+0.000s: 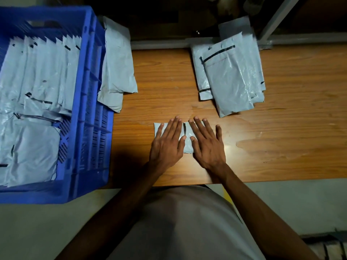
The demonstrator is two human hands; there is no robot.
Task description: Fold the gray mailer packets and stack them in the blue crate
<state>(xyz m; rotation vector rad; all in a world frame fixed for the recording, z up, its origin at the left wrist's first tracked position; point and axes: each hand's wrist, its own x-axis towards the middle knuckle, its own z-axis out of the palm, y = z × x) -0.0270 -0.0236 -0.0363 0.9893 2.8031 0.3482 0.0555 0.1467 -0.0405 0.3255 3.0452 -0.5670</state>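
Now both the left hand (166,145) and right hand (207,145) press flat, fingers spread, creasing a folded mailer packet (185,145) on the surface (281,137). Next, probably, it needs lifting into the blue crate (90,109).

Both hands lie flat, fingers straight, on a folded gray packet (187,141) on the wooden table (281,147): left hand (167,145) beside right hand (206,147). Left of the packet stands the blue crate (90,109), holding gray packets. A stack of unfolded mailers (231,76) lies beyond the packet, to its right.
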